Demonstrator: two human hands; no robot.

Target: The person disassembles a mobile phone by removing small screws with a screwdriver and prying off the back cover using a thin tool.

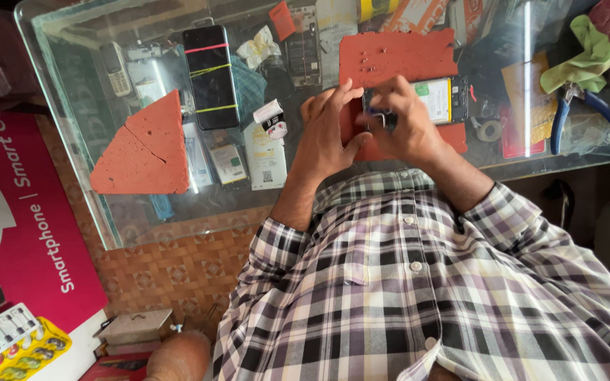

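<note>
Opened phone: a back-off smartphone with a white battery and green label [438,99] lies on a rough red foam mat [397,56] on the glass counter [72,106], at about 1 o'clock from the person's chest.
Long axis: it runs 3 to 9 o'clock across the view; the uncovered end points to 3 o'clock, the near end sits under the hands.
Left hand [325,134]: at 9 o'clock of the phone, fingers spread and curled, fingertips pressed against the phone's near end.
Right hand [404,120]: over the phone's 9 o'clock end, fingers bent down and closed on it; whether it pinches a small part cannot be told.
Nearer hand: the right, lying directly on the phone; the two hands meet at that end.
Nearby: a black phone with rubber bands [211,76] at 10 o'clock; blue-handled pliers [573,113] at 3 o'clock; a cracked red foam triangle [146,148] at 9 o'clock.
</note>
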